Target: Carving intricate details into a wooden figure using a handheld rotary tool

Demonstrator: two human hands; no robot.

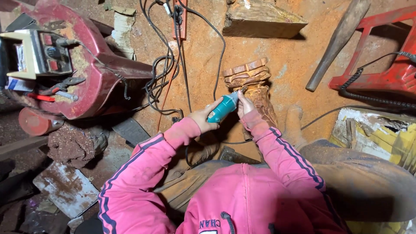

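While the left hand (203, 118) wraps around the rear of a teal handheld rotary grinder (222, 108), the right hand (244, 105) closes on its front end, so both hands grip the one tool between them. Its nose points at a carved wooden piece (252, 84) that lies on the sawdust-covered floor (286, 60) just ahead of the hands; the tip seems to touch the carving, though the fingers hide the contact. Both arms wear pink sleeves with dark stripes. Black cables (162, 73) trail across the floor to the left of the carving. A rough wooden block (260, 19) lies beyond it, well apart. At the far left stands a dark red machine housing (93, 73) with pliers (58, 89) resting on it. A long wooden handle (338, 41) leans beside a red plastic frame (390, 52) at the upper right.
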